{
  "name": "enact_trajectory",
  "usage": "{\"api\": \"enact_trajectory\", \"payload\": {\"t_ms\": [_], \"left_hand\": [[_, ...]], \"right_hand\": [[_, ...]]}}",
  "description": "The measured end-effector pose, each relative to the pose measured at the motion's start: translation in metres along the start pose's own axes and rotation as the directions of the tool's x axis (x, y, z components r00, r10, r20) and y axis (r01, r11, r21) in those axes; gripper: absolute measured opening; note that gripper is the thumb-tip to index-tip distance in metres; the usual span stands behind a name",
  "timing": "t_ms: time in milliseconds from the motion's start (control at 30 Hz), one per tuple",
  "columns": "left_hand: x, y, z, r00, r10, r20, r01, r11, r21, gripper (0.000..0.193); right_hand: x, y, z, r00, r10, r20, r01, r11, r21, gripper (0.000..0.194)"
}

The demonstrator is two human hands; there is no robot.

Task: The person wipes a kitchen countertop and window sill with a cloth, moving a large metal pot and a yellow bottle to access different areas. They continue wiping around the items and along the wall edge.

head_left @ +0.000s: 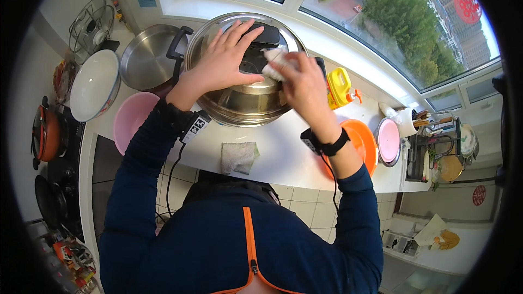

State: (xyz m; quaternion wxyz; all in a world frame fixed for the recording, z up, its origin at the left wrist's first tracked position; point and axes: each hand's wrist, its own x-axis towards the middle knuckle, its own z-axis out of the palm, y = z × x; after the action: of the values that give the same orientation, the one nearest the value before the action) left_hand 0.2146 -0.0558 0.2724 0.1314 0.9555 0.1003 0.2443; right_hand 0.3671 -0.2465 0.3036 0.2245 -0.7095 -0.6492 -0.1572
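A large round stainless steel pot lid (245, 104), domed and with a black handle (267, 36), stands on the white counter below the window. My left hand (226, 59) rests on its left part with the fingers spread, holding nothing. My right hand (300, 83) pinches a crumpled white cloth (276, 63) against the right side of the dome; this hand is slightly blurred. What lies beneath the lid is mostly hidden. A folded grey-white cloth (238, 157) lies near the counter's front edge.
Left of the lid are a steel pot (151, 57), a white bowl (94, 85) and a pink basin (135, 118). To the right stand a yellow pump bottle (337, 87), an orange basin (369, 147) and a pink-topped bowl (388, 141). Cables hang from both wrists.
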Motion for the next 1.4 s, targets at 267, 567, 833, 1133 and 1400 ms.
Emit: {"api": "enact_trajectory", "payload": {"t_ms": [267,567,833,1133,1400], "left_hand": [[0.001,0.0,-0.001,1.0,0.016,-0.026,-0.016,1.0,-0.006,0.102],[-0.001,-0.001,0.001,0.999,0.022,-0.035,-0.022,1.0,-0.002,0.104],[0.0,-0.002,-0.003,1.0,0.029,0.008,-0.028,0.999,-0.038,0.113],[-0.001,0.0,-0.003,1.0,0.023,0.018,-0.023,0.999,-0.022,0.125],[-0.001,-0.002,-0.007,0.998,0.026,0.052,-0.023,0.999,-0.04,0.129]], "right_hand": [[0.0,-0.002,0.001,0.998,-0.061,0.029,0.064,0.993,-0.103,0.053],[-0.015,0.008,-0.005,0.977,-0.032,0.21,0.039,0.999,-0.026,0.053],[0.044,0.078,0.043,0.997,-0.051,-0.064,0.055,0.997,0.049,0.048],[-0.029,-0.01,0.017,0.996,-0.086,0.024,0.079,0.974,0.214,0.057],[-0.052,0.031,0.029,0.947,0.199,-0.251,-0.169,0.976,0.136,0.06]]}}
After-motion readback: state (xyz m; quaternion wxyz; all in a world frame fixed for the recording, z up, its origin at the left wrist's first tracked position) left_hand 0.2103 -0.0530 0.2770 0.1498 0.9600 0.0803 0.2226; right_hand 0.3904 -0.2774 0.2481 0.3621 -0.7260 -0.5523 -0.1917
